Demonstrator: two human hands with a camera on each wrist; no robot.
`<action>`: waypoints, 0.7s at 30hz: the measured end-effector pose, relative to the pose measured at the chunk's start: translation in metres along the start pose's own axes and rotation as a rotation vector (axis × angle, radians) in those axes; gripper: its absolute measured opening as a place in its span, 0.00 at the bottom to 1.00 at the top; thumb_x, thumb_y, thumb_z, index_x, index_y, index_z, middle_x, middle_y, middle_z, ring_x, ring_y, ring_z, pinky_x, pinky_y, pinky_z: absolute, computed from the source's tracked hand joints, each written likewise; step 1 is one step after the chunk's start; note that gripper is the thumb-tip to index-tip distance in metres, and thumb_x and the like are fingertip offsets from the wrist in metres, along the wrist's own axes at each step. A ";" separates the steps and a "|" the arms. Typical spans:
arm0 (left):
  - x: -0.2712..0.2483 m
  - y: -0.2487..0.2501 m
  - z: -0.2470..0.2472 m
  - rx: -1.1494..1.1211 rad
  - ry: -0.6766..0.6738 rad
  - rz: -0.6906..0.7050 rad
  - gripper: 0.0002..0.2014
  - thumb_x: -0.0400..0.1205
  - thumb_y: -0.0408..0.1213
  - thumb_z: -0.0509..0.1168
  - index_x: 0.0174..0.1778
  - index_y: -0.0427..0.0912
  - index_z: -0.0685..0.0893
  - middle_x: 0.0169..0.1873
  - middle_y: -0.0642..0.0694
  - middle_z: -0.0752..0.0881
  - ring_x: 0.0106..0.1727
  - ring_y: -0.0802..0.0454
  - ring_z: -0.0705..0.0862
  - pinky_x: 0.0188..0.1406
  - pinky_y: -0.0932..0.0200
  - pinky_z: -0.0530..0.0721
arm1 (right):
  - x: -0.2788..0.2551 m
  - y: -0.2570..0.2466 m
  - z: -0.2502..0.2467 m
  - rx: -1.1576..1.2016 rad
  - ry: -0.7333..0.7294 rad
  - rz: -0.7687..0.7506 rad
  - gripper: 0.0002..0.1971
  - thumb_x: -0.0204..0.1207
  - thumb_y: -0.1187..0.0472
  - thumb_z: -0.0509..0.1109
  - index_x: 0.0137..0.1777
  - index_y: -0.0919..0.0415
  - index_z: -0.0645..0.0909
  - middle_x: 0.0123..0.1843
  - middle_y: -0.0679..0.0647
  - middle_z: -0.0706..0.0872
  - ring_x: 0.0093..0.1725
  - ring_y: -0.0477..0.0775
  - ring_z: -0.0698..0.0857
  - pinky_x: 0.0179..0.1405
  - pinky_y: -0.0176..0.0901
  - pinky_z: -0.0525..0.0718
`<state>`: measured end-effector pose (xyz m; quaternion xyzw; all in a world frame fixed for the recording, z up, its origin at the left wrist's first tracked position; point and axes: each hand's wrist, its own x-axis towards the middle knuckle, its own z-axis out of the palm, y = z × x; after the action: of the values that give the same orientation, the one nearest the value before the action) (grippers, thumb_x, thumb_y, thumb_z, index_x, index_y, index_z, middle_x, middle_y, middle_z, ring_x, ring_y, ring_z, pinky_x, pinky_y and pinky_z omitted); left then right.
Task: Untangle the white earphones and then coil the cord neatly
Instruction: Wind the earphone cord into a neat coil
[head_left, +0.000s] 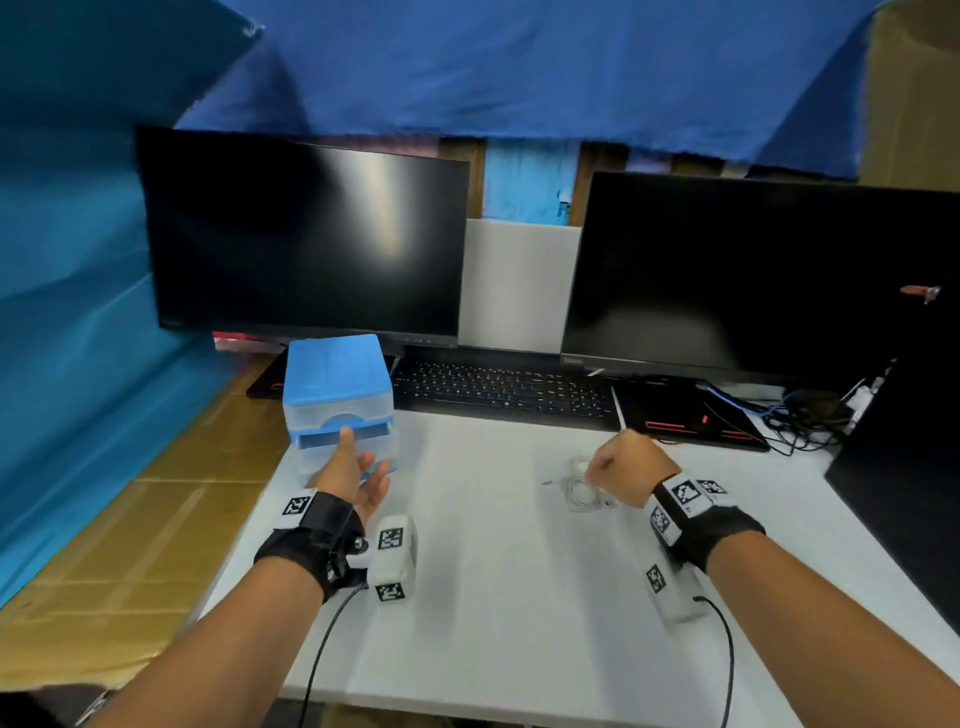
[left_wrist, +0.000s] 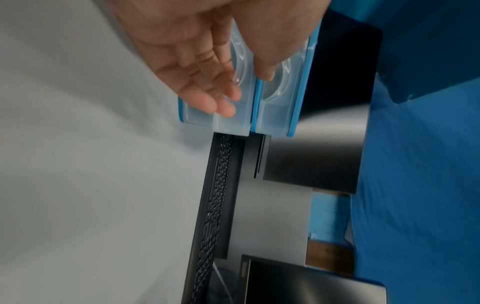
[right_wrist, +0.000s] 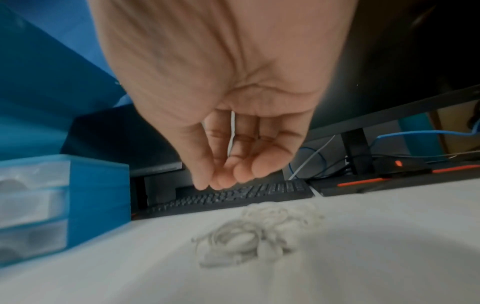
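Note:
The white earphones (head_left: 583, 488) lie in a tangled heap on the white table (head_left: 493, 613), right of centre, with the plug end pointing left. My right hand (head_left: 597, 467) hovers just above them, fingers loosely curled downward and holding nothing. In the right wrist view, the right hand (right_wrist: 223, 181) hangs over the bundled earphones (right_wrist: 259, 232) with a gap between them. My left hand (head_left: 363, 460) is open with the palm turned right, in front of a small drawer unit. In the left wrist view, the straight fingers (left_wrist: 221, 98) are at the drawer fronts.
A blue and clear drawer unit (head_left: 337, 395) stands at the table's back left. Behind the table are a black keyboard (head_left: 498, 387) and two dark monitors (head_left: 306, 234) (head_left: 769, 275). Loose cables (head_left: 800, 415) and a black panel (head_left: 904, 493) sit on the right.

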<state>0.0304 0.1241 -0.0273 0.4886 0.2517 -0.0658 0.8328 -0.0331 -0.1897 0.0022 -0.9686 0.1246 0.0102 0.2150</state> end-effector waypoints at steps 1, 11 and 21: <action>0.000 -0.002 -0.002 0.007 -0.003 0.012 0.19 0.81 0.56 0.65 0.40 0.41 0.79 0.37 0.49 0.82 0.34 0.54 0.83 0.26 0.62 0.84 | -0.003 -0.002 0.005 -0.052 -0.046 0.022 0.10 0.69 0.56 0.69 0.30 0.58 0.86 0.34 0.49 0.90 0.40 0.54 0.90 0.44 0.48 0.91; -0.019 -0.020 -0.030 0.086 -0.111 0.037 0.15 0.80 0.54 0.68 0.47 0.44 0.85 0.38 0.50 0.82 0.34 0.54 0.80 0.35 0.61 0.80 | -0.004 -0.013 0.041 -0.357 -0.108 -0.019 0.05 0.75 0.63 0.64 0.38 0.53 0.73 0.42 0.48 0.80 0.41 0.54 0.82 0.34 0.38 0.73; -0.036 -0.028 -0.040 0.067 -0.142 0.024 0.17 0.80 0.55 0.67 0.53 0.45 0.86 0.41 0.49 0.82 0.36 0.53 0.80 0.34 0.60 0.80 | 0.007 -0.090 0.015 0.081 -0.076 -0.233 0.13 0.79 0.62 0.68 0.34 0.56 0.88 0.39 0.49 0.89 0.40 0.51 0.86 0.41 0.44 0.86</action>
<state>-0.0249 0.1383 -0.0477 0.5135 0.1839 -0.0989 0.8323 -0.0038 -0.1066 0.0255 -0.9659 0.0031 0.0169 0.2584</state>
